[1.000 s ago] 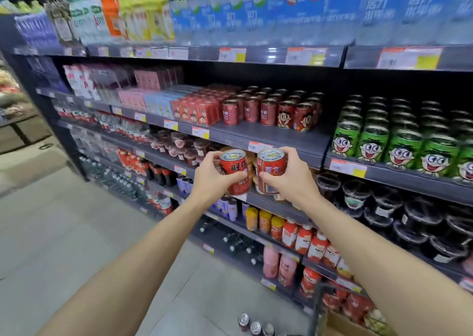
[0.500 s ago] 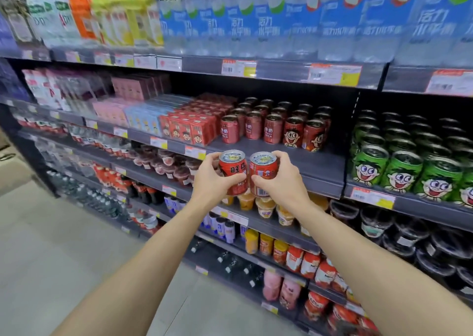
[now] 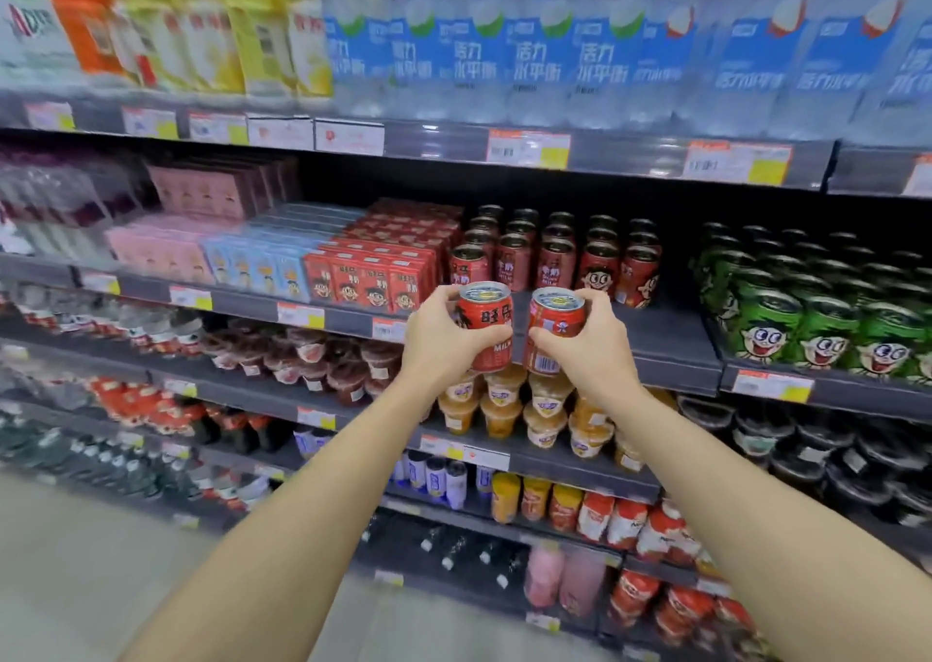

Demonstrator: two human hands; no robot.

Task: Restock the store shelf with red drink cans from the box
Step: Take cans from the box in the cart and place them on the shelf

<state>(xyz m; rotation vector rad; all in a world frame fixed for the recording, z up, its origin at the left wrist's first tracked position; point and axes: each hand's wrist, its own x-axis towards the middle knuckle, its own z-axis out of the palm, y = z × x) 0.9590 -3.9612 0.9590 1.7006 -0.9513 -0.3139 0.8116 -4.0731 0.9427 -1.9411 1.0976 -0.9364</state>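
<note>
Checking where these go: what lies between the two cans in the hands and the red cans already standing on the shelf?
Only bare grey shelf, in the head view; the held cans are short of the shelved red cans.

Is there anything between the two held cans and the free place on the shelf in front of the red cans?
Nothing visible. The left can and right can are held just before the bare shelf, in front of the red cans.
</note>
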